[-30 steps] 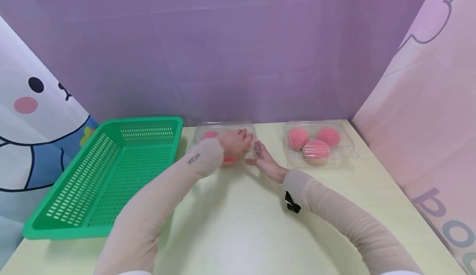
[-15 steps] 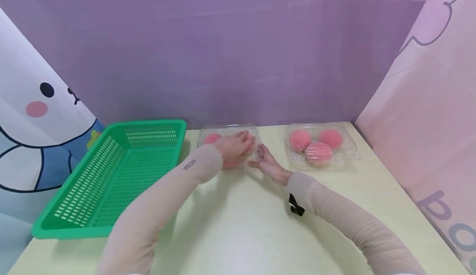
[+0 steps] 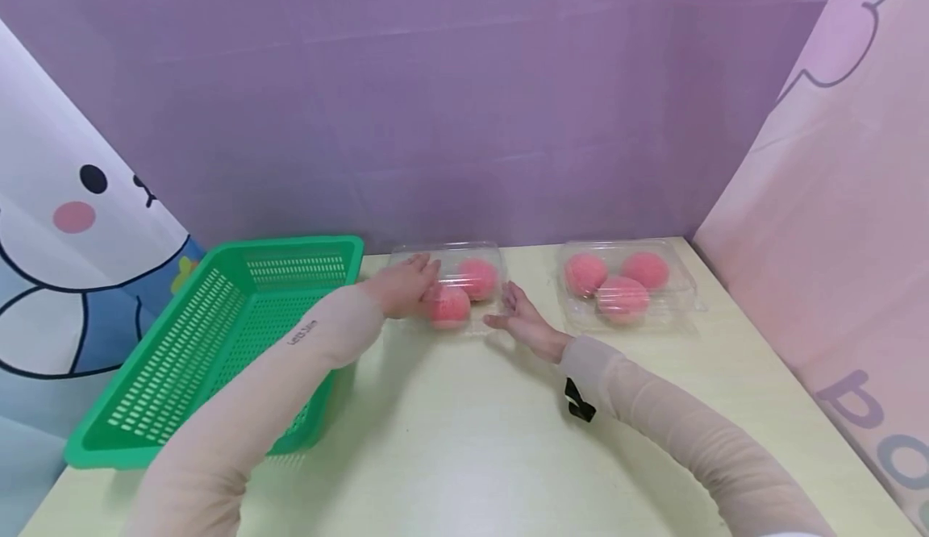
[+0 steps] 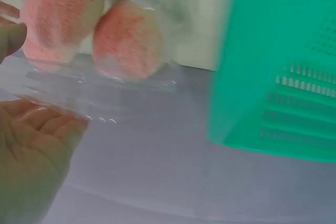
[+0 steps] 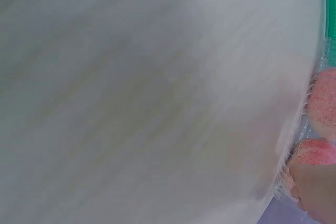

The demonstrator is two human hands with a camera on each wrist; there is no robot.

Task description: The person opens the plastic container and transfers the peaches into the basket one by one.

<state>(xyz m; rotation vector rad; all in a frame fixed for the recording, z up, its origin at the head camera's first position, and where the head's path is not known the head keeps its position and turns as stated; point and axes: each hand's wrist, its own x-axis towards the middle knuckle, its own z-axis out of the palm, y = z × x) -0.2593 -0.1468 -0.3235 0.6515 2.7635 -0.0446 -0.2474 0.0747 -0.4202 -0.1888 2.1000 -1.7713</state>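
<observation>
Purple cloth hangs behind a pale bench (image 3: 464,456), with a green basket (image 3: 341,247) along its left side. Near the back, the middle clear box (image 3: 446,249) sits between the basket and the right-hand box (image 3: 653,247), which bears three pink, peach-like balls (image 3: 622,299). Both hands are at the middle box, apart from each other and neither clamped round anything. The left hand (image 3: 402,289) lies over the left end, fingers extended, as if pressing the top. The right hand (image 3: 533,329) stands at the right front corner, thumb spread from fingers, probably bracing the box against sliding. Two pink balls (image 3: 449,307) show inside; whether the left hand hides another, I cannot tell.
</observation>
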